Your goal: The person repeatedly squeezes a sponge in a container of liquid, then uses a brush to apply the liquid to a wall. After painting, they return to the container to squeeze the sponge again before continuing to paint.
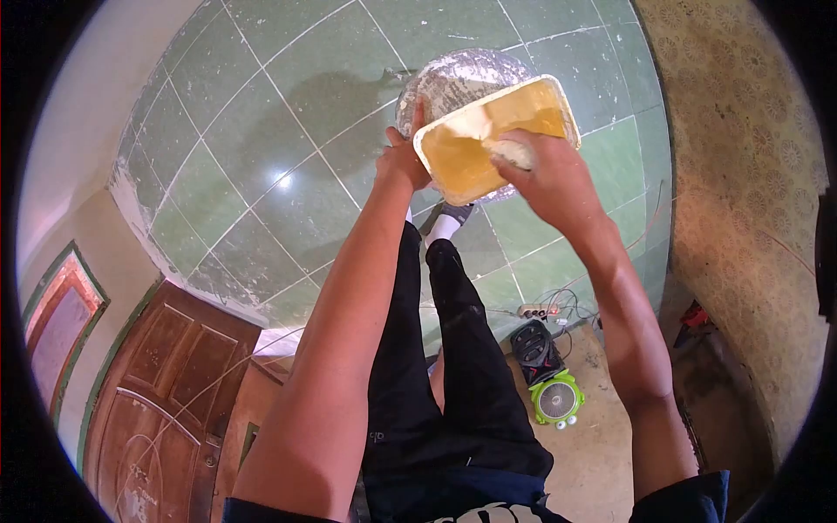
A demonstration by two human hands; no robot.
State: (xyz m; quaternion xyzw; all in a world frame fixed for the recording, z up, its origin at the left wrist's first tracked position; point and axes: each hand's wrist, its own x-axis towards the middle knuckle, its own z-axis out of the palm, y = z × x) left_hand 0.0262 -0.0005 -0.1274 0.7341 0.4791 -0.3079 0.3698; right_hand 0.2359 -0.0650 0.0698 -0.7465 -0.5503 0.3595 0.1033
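Note:
A yellow rectangular tub [453,166] with a pale rim is tilted over a round, white-smeared basin [436,87] at the top centre. My left hand [405,157] grips the tub's left end, one finger stretched along its outside and the others partly hidden. Inside the tub, my right hand [545,170] is closed round a whitish lump [514,154], whose exact nature I cannot make out. Some white material [471,124] lies against the tub's inner wall.
Green floor tiles [288,113] carry white specks. Near my legs are a power strip [538,310] with tangled cables, a black device [534,349] and a green fan [557,399]. A wooden door [157,383] is at lower left, a patterned surface [741,148] at right.

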